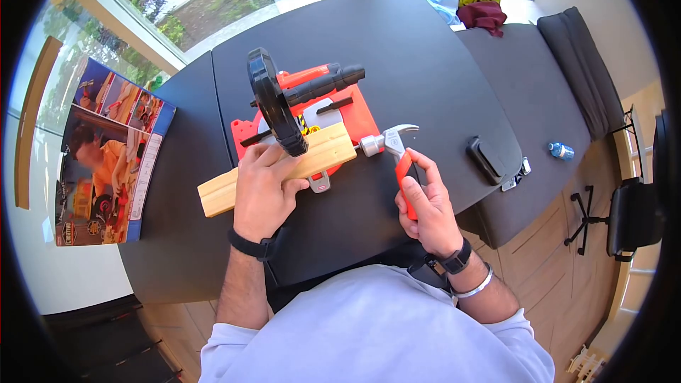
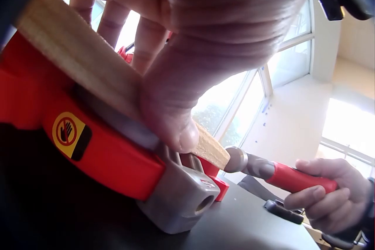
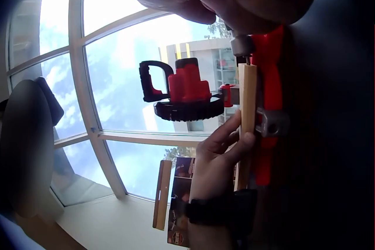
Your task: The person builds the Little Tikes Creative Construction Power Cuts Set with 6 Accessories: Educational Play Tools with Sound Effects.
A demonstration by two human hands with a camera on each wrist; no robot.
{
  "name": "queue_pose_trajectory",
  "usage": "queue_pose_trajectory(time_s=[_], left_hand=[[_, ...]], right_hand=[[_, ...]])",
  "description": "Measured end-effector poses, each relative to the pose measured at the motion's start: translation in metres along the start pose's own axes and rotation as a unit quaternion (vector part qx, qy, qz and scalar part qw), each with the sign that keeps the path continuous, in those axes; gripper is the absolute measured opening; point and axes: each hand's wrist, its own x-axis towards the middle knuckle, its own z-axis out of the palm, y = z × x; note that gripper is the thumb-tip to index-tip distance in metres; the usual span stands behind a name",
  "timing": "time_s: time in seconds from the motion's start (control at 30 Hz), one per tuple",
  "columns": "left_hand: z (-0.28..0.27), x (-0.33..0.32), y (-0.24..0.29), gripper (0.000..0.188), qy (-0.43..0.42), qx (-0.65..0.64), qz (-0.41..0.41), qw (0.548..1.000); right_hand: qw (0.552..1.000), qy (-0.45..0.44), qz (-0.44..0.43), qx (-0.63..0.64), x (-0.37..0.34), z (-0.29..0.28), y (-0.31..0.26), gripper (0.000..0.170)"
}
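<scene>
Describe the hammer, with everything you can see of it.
The hammer has a silver-gray head, with a round striking face on one side and a curved claw on the other, and a red-orange handle. It looks like plastic, perhaps a toy. The right hand grips the handle, with the head beyond the fingers. The striking face points at the end of the wooden block, the claw away from it. A thin stub shows between face and block; whether the face touches it is unclear.

Looks like office: swivel chair (image 1: 628, 218), large windows (image 3: 123, 80).
</scene>
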Motion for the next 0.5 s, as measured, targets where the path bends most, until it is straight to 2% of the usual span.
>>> queue_pose_trajectory(time_s=[0.5], left_hand=[[-0.0001,0.0019,0.0028,0.049,-0.003,0.0,-0.012,1.0]], right_hand=[[1.0,-0.004,0.015,0.016,0.0018,-0.0001,0.0003,0.05]])
